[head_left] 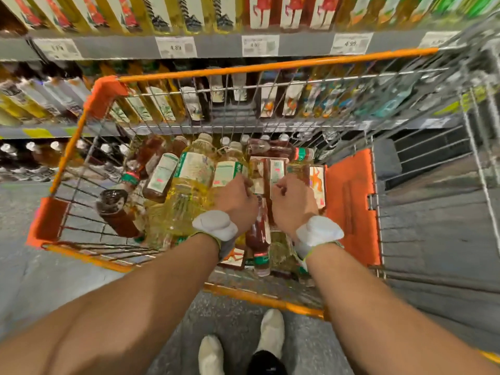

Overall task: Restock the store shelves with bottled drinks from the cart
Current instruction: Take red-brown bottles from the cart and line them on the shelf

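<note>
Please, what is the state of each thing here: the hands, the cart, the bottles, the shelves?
left grip: fingers curled round yellow bottle
right grip: fingers curled round red bottle
cart: loaded, bottles lying jumbled
upper shelf: stocked, bottles upright

The fingertips of the left hand (236,201) and right hand (293,203) are hidden among the bottles (193,171) in the cart (270,66); their grip cannot be told. The upper edge crops the top-shelf bottles (189,12); the leftmost price tag (58,48) is too blurred to read.
</note>
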Available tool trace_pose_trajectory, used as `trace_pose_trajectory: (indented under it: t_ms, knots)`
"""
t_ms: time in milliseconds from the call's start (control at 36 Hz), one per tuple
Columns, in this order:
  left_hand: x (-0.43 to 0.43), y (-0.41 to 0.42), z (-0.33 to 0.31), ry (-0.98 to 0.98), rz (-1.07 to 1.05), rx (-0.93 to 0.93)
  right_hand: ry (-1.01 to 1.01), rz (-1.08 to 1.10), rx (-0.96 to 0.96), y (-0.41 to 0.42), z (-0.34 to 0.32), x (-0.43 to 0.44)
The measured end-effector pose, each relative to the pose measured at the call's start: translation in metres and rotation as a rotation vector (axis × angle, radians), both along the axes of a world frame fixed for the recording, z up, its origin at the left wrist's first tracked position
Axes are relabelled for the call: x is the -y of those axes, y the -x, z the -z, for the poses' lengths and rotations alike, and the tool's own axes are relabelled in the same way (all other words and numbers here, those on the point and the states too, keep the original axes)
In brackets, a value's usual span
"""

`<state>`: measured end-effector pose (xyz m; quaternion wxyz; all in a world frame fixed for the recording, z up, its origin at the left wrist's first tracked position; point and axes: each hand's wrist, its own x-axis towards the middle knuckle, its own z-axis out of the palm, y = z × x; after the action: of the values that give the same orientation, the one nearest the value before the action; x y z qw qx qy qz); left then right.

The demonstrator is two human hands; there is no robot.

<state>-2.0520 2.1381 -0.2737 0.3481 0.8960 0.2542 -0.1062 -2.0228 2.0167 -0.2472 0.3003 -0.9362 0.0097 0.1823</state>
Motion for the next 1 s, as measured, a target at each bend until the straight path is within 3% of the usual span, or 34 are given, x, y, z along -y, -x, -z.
trace_pose_trajectory:
  t_ms: [278, 389, 639, 1000]
  knots:
    - [0.012, -0.019, 0.036, -0.162, 0.259, -0.319, 0.174, -0.291, -0.247, 0.0, 0.008, -0.004]
    - [0.01, -0.017, 0.042, -0.075, 0.315, -0.317, 0.181, -0.317, -0.291, 0.004, 0.012, -0.001]
    - [0.008, -0.017, 0.039, -0.105, 0.256, -0.328, 0.218, -0.37, -0.287, 0.003, 0.001, -0.003]
    - [-0.002, -0.02, 0.043, 0.118, 0.203, -0.146, 0.242, -0.363, -0.276, 0.003, -0.002, -0.004]
